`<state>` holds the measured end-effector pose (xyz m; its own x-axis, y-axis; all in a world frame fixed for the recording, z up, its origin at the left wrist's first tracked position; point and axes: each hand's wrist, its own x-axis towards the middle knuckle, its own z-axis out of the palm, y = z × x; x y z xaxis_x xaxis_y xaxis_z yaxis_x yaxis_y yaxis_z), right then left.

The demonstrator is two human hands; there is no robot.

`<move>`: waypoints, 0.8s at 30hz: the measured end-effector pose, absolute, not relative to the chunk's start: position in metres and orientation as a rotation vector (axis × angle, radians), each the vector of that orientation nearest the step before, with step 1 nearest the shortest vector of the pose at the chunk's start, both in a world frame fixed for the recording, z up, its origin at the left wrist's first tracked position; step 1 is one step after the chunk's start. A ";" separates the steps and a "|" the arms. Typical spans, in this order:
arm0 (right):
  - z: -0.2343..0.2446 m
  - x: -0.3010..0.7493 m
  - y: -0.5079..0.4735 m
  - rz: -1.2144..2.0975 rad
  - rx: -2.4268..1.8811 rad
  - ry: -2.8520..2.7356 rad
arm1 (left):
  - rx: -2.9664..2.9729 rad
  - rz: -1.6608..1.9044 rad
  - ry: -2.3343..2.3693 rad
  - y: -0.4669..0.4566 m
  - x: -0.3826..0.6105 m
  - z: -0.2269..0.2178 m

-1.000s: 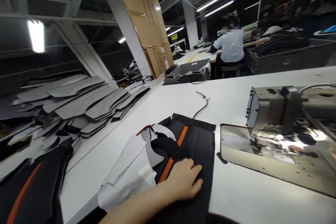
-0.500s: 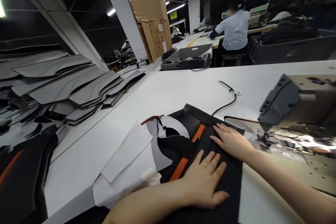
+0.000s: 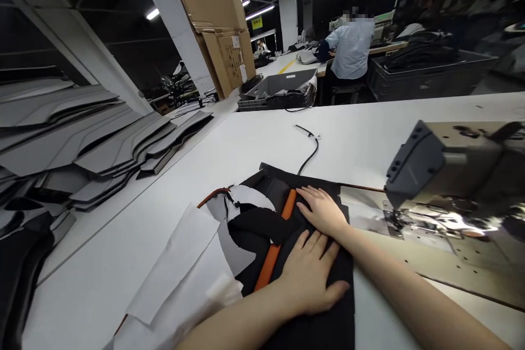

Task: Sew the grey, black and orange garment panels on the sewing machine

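Observation:
A black fabric piece [image 3: 311, 322] with an orange strip [image 3: 267, 268] lies on the white table. My left hand [image 3: 309, 270] rests flat on it, fingers spread, just right of the strip. Farther up the same fabric, my right hand [image 3: 322, 209] lies palm down with its fingers stretched out, the fingertips beside the upper end of the orange strip [image 3: 289, 203]. Left of both hands, white backing sheets [image 3: 176, 262] and a grey-and-white curved part [image 3: 252, 197] are bunched over the fabric. The palms hide some of the black fabric.
A sewing machine [image 3: 459, 158] stands at the right, its lit needle area close to my right hand. A black cord [image 3: 314, 152] lies behind the fabric. Stacked grey panels [image 3: 106, 142] fill the left. Beyond are a grey crate [image 3: 279, 87] and a seated person [image 3: 353, 46].
The view has shifted, so most things sit farther left. My right hand has come closer to my left hand on the fabric. Both hands stay flat.

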<state>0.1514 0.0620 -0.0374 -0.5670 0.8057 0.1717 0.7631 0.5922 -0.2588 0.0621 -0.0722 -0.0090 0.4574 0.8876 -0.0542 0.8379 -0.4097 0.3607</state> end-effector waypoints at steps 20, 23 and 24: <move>-0.065 0.235 0.028 0.204 -1.236 -2.344 | 2.408 0.104 1.402 -0.055 0.064 0.016; -0.063 0.231 0.035 0.210 -1.182 -2.297 | 2.517 0.115 1.590 -0.044 0.053 -0.001; -0.064 0.231 0.035 0.201 -1.180 -2.270 | 2.532 0.115 1.596 -0.043 0.051 -0.006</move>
<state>0.2307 0.0353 -0.0636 -0.4501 0.7907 0.4149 0.7055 0.5997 -0.3776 0.0511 -0.0431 -0.0062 0.4322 0.9017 -0.0127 0.8905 -0.4245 0.1635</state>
